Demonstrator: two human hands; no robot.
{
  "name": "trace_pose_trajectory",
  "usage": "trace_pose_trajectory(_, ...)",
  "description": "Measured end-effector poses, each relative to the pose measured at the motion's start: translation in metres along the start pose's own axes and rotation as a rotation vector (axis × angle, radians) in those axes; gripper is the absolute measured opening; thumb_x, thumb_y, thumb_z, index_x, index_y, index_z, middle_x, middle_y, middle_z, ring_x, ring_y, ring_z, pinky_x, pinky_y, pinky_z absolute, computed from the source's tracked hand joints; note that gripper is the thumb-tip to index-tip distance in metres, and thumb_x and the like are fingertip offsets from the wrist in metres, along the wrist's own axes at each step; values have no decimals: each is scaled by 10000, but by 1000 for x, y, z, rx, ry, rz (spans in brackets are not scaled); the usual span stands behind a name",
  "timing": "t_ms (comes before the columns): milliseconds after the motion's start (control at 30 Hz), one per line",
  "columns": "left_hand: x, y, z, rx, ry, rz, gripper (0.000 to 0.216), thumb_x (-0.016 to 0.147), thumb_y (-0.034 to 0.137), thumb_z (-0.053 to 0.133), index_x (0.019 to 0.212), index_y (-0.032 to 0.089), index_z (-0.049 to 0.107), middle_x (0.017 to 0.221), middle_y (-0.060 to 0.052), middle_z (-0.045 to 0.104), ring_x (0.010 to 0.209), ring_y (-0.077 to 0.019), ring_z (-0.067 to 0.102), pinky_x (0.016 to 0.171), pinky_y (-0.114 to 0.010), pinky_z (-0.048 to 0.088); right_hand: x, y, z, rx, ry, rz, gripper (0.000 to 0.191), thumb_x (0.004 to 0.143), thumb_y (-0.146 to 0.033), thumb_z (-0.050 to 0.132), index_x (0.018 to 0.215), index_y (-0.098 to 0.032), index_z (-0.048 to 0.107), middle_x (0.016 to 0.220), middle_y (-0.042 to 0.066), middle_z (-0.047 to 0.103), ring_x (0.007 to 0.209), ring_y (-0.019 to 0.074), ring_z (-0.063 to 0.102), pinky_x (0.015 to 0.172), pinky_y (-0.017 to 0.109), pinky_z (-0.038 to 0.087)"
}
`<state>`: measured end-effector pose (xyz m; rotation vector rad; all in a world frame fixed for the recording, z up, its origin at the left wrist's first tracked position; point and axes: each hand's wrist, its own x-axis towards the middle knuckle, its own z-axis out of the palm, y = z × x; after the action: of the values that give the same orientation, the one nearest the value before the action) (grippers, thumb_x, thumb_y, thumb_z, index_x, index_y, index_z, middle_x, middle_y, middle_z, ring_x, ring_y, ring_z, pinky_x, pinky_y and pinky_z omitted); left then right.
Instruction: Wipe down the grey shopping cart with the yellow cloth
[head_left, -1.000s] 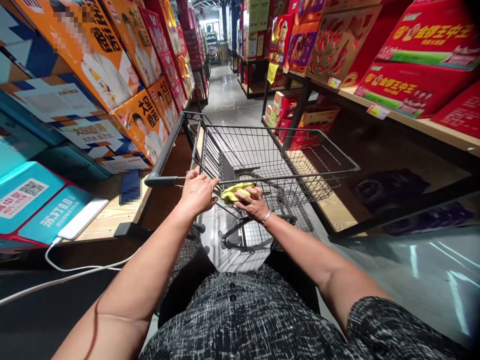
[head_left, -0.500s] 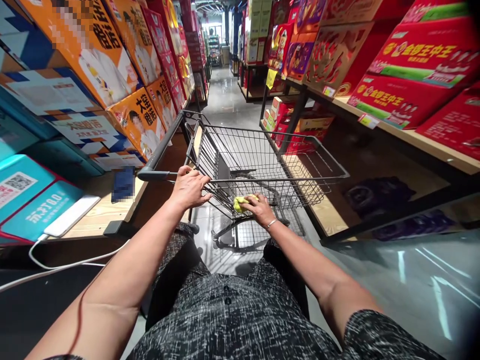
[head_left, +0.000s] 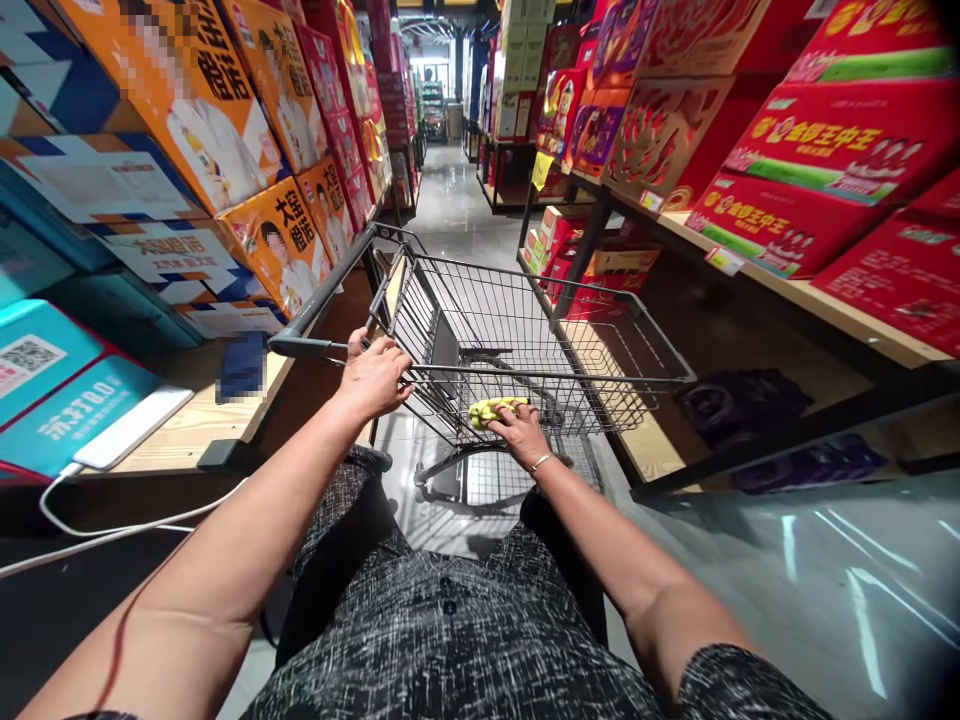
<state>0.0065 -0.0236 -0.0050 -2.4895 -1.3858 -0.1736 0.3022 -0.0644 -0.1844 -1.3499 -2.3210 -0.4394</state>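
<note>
A dark wire shopping cart [head_left: 555, 375] stands sideways before me on the floor. My left hand [head_left: 377, 375] is closed around the cart's near upper rail, close to the handle [head_left: 319, 347]. Lower down, my right hand [head_left: 517, 432] presses a yellow cloth [head_left: 486, 409] against the near side of the basket. The cloth is bunched under the fingers and stretches along the wires. Part of it is hidden behind the hand. Wire mesh is all I see inside the basket.
Orange boxes [head_left: 277, 240] are stacked at left, above a wooden shelf [head_left: 247, 425] with a white device [head_left: 135, 428] and its cable. Red boxes [head_left: 802, 150] fill the right shelf, whose edge comes near the cart. An aisle [head_left: 450, 190] runs ahead between the shelves.
The cloth looks more spread out along the wires, and my right hand has shifted slightly downward. My left hand keeps its hold on the rail. The view has moved a little.
</note>
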Motion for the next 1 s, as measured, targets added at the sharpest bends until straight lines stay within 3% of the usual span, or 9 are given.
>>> trace_pose_trajectory(100, 5, 26, 3, -31, 23, 37, 487, 780, 364, 712, 1227, 202, 609, 1314, -123, 622, 1379, -344, 397, 1194, -577, 6, 14, -11, -20, 30, 101, 27, 299, 927, -205, 587, 1086, -414, 731, 1231, -3, 637, 1126, 250, 415, 890, 394, 363)
trace_pose_trajectory(200, 12, 47, 13, -99, -4, 61, 603, 808, 342, 675, 1352, 135, 519, 1337, -159, 593, 1332, -322, 457, 1167, -495, 203, 51, -25, -49, 59, 221, 75, 403, 920, -190, 569, 1215, -441, 679, 1318, 3, 580, 1216, 270, 379, 984, 414, 339)
trace_pose_trajectory(267, 16, 53, 20, -134, -9, 10, 519, 841, 348, 620, 1301, 119, 549, 1249, -162, 629, 1221, -316, 533, 1064, -448, 343, 73, -29, -61, 50, 223, 125, 477, 916, -165, 541, 1292, -445, 630, 1370, 12, 545, 1229, 284, 365, 995, 431, 323)
trace_pose_trajectory(333, 17, 51, 26, -160, 7, -19, 441, 870, 367, 577, 1252, 145, 575, 1193, -144, 647, 1147, -314, 558, 995, -436, 385, 84, -26, -66, 42, 192, 173, 547, 895, -132, 523, 1345, -436, 589, 1394, 26, 527, 1199, 293, 377, 968, 444, 322)
trace_pose_trajectory(433, 17, 41, 31, -210, 32, 14, 437, 885, 405, 561, 1263, 186, 564, 1200, -117, 646, 1144, -309, 548, 999, -441, 367, 76, -4, -65, 52, 196, 249, 617, 811, -79, 535, 1340, -390, 602, 1354, 57, 547, 1129, 299, 408, 902, 444, 334)
trace_pose_trajectory(567, 18, 34, 36, -265, 47, 18, 457, 862, 434, 580, 1258, 209, 561, 1194, -107, 649, 1147, -304, 543, 1017, -448, 341, 37, 59, -72, 34, 177, 422, 660, 692, -37, 535, 1270, -332, 658, 1303, 75, 560, 1078, 295, 425, 860, 434, 346)
trace_pose_trajectory(767, 31, 23, 41, -286, 20, 33, 497, 828, 483, 595, 1233, 196, 577, 1175, -108, 662, 1129, -306, 557, 995, -444, 354, -16, 148, -95, -65, 101, 874, 583, 738, -90, 489, 1242, -324, 665, 1297, 81, 529, 1074, 290, 415, 840, 439, 366)
trace_pose_trajectory(867, 43, 18, 38, -282, -35, 8, 481, 820, 483, 604, 1205, 194, 598, 1165, -106, 678, 1129, -311, 571, 985, -450, 363, -16, 154, -90, -54, 113, 962, 570, 749, -114, 474, 1241, -324, 670, 1300, 82, 523, 1082, 300, 403, 826, 442, 380)
trace_pose_trajectory(1000, 66, 30, 29, -258, -131, -62, 437, 832, 408, 588, 1203, 180, 621, 1209, -131, 674, 1166, -328, 567, 1009, -506, 343, 13, 125, -70, 25, 179, 765, 610, 688, -94, 507, 1233, -296, 691, 1269, 112, 536, 1069, 317, 394, 829, 458, 404)
